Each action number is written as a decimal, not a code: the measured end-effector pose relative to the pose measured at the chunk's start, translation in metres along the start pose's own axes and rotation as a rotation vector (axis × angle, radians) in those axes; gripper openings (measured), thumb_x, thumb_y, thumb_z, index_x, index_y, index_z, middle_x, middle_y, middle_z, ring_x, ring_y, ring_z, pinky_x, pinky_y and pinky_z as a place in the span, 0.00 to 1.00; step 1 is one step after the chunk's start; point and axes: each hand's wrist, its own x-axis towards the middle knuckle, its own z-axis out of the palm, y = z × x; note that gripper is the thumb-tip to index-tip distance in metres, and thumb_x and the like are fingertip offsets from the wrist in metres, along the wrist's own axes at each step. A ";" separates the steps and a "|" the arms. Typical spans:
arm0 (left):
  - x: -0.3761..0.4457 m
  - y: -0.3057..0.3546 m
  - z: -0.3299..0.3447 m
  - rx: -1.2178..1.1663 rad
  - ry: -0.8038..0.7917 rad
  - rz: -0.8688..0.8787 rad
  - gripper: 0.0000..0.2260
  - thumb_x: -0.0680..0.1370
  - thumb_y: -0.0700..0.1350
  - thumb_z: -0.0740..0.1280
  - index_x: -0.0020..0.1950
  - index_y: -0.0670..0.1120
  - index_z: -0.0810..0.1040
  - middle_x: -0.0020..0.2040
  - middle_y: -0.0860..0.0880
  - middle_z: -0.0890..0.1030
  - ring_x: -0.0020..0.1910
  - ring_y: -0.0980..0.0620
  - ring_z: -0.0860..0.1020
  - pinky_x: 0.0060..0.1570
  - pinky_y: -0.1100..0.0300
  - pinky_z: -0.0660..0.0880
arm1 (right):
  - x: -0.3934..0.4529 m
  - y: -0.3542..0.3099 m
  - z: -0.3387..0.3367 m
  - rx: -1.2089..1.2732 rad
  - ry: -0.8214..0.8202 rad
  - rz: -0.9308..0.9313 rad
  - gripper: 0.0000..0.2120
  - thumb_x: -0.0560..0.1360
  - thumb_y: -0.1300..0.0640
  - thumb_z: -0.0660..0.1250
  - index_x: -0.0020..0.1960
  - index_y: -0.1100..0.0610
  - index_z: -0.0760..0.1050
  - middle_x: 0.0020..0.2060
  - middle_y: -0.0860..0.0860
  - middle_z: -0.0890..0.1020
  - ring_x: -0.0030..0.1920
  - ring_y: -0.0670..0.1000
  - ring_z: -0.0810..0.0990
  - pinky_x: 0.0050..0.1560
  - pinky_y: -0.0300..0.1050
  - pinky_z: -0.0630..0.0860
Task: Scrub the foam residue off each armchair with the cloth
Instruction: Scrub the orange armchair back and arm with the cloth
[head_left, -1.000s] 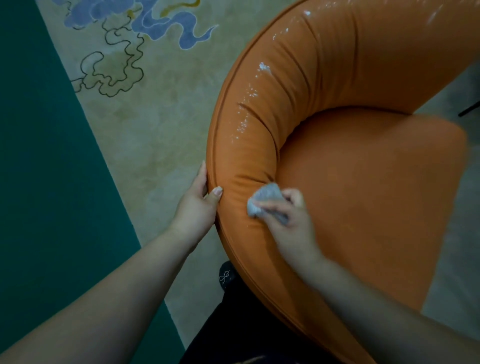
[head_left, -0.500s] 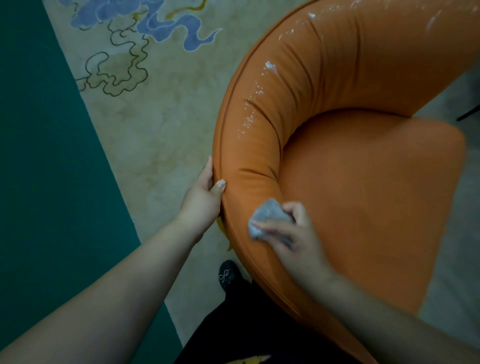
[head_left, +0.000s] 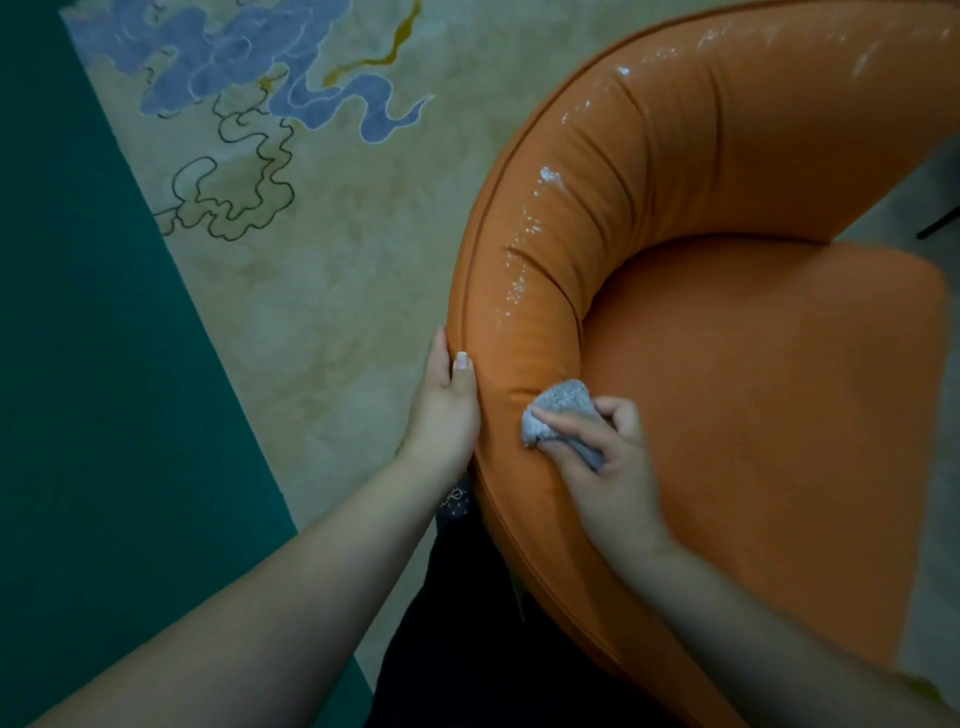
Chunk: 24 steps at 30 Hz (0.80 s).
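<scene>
armchair (head_left: 727, 364) cropped top and right, cloth (head_left: 558, 410) half-covered by fingers

The orange armchair (head_left: 753, 389) is covered in a smooth, matt, leather-like upholstery, creased into soft folds along the padded backrest and edged with piped seams. White foam residue (head_left: 524, 244) is seen on it as wet, glossy flecks. The grey cloth (head_left: 558, 410) is of a nubbly, rough-looking weave. The patterned carpet (head_left: 332, 270) appears short-piled and matt.
</scene>
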 end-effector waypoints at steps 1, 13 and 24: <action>0.008 0.004 0.001 0.006 0.005 0.012 0.22 0.84 0.48 0.51 0.78 0.49 0.56 0.75 0.49 0.65 0.73 0.52 0.64 0.73 0.56 0.58 | 0.007 0.001 0.003 -0.009 0.021 0.017 0.22 0.70 0.63 0.73 0.49 0.34 0.79 0.51 0.46 0.69 0.54 0.45 0.72 0.58 0.30 0.67; 0.137 0.055 0.016 0.087 -0.028 0.178 0.20 0.84 0.51 0.49 0.73 0.50 0.68 0.71 0.48 0.71 0.70 0.50 0.68 0.65 0.65 0.61 | 0.104 -0.038 0.047 -0.045 0.238 -0.030 0.16 0.70 0.65 0.71 0.56 0.53 0.80 0.47 0.46 0.67 0.52 0.34 0.71 0.54 0.23 0.65; 0.142 0.040 0.018 0.083 0.070 0.258 0.18 0.84 0.49 0.50 0.71 0.52 0.71 0.66 0.51 0.76 0.60 0.63 0.67 0.46 0.88 0.56 | 0.147 -0.032 0.051 -0.169 0.304 -0.083 0.16 0.70 0.60 0.71 0.53 0.43 0.81 0.49 0.49 0.68 0.53 0.55 0.72 0.59 0.51 0.72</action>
